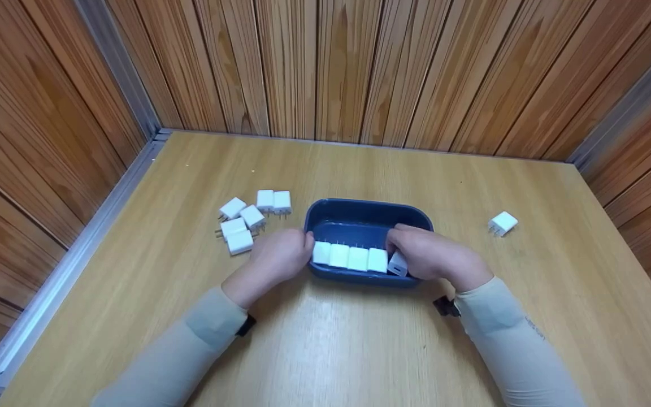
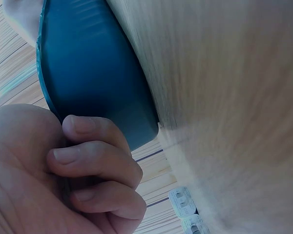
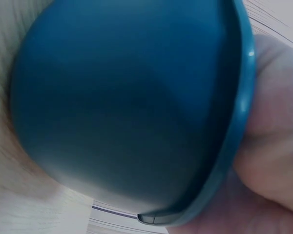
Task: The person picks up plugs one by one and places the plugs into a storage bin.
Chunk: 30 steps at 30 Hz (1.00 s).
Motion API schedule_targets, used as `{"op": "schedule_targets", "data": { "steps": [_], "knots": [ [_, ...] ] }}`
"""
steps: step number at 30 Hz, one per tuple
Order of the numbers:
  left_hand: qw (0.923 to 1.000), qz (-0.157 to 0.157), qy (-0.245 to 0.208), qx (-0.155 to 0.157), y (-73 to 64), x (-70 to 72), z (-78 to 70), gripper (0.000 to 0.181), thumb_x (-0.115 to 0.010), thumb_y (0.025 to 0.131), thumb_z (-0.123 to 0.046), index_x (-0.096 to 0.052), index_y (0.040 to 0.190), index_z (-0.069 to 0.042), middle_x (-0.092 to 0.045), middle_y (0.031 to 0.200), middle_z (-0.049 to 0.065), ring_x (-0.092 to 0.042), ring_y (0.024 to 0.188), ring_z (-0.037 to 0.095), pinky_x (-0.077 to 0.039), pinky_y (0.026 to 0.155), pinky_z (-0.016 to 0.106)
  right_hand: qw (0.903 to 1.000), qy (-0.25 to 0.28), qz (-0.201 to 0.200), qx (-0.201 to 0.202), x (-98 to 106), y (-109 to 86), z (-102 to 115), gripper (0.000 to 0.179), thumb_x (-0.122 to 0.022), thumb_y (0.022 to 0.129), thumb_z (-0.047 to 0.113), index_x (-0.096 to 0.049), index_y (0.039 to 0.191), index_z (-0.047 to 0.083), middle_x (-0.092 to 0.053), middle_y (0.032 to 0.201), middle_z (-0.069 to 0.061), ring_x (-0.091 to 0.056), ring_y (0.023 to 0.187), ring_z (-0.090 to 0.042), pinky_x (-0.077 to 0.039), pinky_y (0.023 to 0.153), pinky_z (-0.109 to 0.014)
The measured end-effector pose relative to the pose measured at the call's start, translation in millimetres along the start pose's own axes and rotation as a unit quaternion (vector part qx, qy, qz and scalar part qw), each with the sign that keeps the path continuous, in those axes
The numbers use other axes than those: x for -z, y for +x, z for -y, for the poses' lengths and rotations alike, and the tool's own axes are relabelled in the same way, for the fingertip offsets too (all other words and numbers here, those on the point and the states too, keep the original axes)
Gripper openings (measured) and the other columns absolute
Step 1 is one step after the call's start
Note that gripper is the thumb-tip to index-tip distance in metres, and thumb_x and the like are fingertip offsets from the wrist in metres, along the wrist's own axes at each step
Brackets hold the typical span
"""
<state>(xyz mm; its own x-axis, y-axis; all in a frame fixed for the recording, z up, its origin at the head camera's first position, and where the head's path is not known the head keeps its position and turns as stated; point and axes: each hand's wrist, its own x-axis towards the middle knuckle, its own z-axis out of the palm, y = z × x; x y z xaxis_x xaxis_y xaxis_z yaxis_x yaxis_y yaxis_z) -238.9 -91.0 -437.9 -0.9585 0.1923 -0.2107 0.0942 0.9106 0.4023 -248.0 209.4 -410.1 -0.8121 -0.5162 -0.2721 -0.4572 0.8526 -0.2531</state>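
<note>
A dark blue plastic bin [image 1: 365,278] sits on the table with several white USB wall chargers [image 1: 339,256] in a row along its near side, prongs pointing away. At the bin's left end my left hand [image 1: 283,253] grips the rim; its curled fingers [image 2: 100,161] show against the bin's outer wall [image 2: 95,68] in the left wrist view. My right hand [image 1: 430,252] reaches over the right end and holds one more charger [image 1: 398,264], tilted, its USB port showing. In the right wrist view the bin wall [image 3: 122,107] hides that charger and the fingertips.
Left of the bin lies a loose cluster of several white chargers [image 1: 240,242], some touching. A single charger [image 1: 503,223] lies alone on the right of the wooden table [image 1: 348,350]. Wood-panelled walls [image 1: 342,73] stand behind and at both sides.
</note>
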Motion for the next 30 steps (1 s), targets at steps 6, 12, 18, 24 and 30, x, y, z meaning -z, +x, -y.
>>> {"op": "schedule_targets", "data": {
  "steps": [6,12,18,24,30],
  "knots": [
    [0.9999,-0.01,0.003,-0.007,-0.3,-0.5,0.0,0.052,-0.04,0.121,-0.04,-0.068,0.085,-0.015,-0.06,0.074,0.006,-0.059,0.066,0.024,-0.044,0.063,0.039,0.9996,-0.018,-0.012,0.018,-2.1,-0.2,-0.9,0.03,-0.071,0.101,-0.008,-0.07,0.126,0.008,-0.066,0.119,-0.01,-0.06,0.108,-0.028,-0.056,0.108,-0.054],
    [0.9997,-0.019,0.004,-0.015,-0.1,-2.0,1.1,0.051,-0.04,0.121,-0.039,-0.067,0.083,-0.016,-0.057,0.073,0.005,-0.057,0.064,0.024,-0.042,0.062,0.038,0.9984,-0.042,-0.019,0.033,-2.9,0.9,-1.1,0.029,-0.069,0.104,-0.005,-0.072,0.131,0.005,-0.069,0.123,-0.013,-0.06,0.111,-0.03,-0.055,0.109,-0.053],
    [0.9998,-0.014,-0.002,-0.012,0.3,-1.5,1.2,0.05,-0.04,0.121,-0.039,-0.067,0.085,-0.016,-0.059,0.074,0.005,-0.058,0.065,0.024,-0.043,0.063,0.038,0.9983,-0.045,-0.022,0.028,-2.5,0.5,-1.0,0.032,-0.071,0.103,-0.004,-0.073,0.133,0.005,-0.069,0.125,-0.014,-0.06,0.112,-0.031,-0.056,0.109,-0.054],
    [0.9999,-0.01,-0.008,-0.011,-0.1,-1.1,0.8,0.05,-0.041,0.121,-0.039,-0.068,0.086,-0.016,-0.06,0.074,0.005,-0.059,0.066,0.024,-0.045,0.064,0.038,0.9987,-0.041,-0.018,0.022,-2.9,-0.7,-1.1,0.033,-0.067,0.106,-0.004,-0.074,0.136,0.007,-0.067,0.128,-0.013,-0.061,0.113,-0.03,-0.055,0.111,-0.055],
    [0.9999,-0.012,-0.001,-0.012,-0.2,-1.5,0.7,0.05,-0.04,0.121,-0.039,-0.068,0.087,-0.016,-0.06,0.075,0.005,-0.059,0.066,0.024,-0.045,0.064,0.038,0.9982,-0.04,-0.018,0.04,-2.5,-0.7,-1.4,0.034,-0.068,0.105,-0.006,-0.075,0.135,0.008,-0.068,0.131,-0.013,-0.063,0.115,-0.029,-0.054,0.112,-0.054]
  ]
}}
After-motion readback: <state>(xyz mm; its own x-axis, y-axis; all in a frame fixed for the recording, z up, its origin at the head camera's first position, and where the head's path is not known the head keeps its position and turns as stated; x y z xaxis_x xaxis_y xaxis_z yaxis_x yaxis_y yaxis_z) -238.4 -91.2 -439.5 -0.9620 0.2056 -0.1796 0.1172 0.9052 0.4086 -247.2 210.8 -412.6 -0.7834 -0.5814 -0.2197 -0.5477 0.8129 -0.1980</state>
